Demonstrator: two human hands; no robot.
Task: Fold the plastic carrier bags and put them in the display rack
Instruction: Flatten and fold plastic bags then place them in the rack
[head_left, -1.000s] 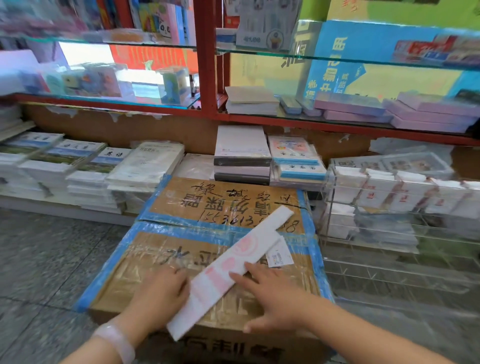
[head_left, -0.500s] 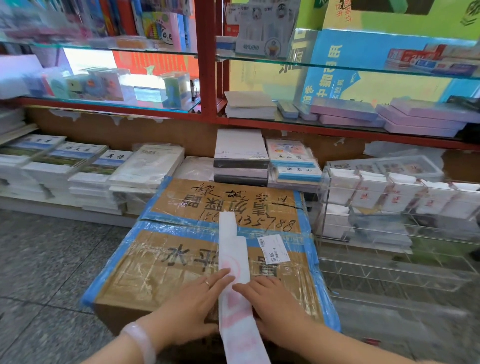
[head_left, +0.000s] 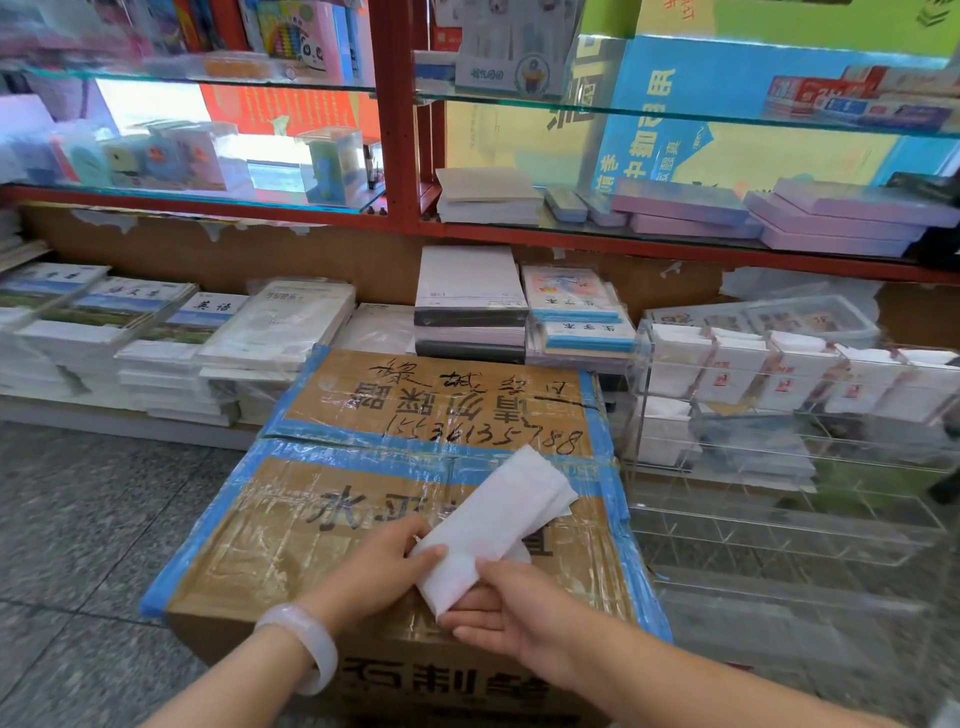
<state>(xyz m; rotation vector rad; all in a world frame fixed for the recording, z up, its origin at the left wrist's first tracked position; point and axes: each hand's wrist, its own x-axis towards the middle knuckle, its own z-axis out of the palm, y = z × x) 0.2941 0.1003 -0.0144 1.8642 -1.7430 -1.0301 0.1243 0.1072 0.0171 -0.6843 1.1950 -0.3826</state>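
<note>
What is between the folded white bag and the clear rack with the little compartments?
Only the cardboard box top with its blue tape edge, in the head view, between bag and rack.

A taped cardboard box (head_left: 332, 525) serves as the worktop and is set on the speckled floor (head_left: 93, 519). On its lid a small white label (head_left: 519, 553) is stuck, mostly hidden. A clear rack (head_left: 779, 499) is placed just beside the box, on the right
</note>
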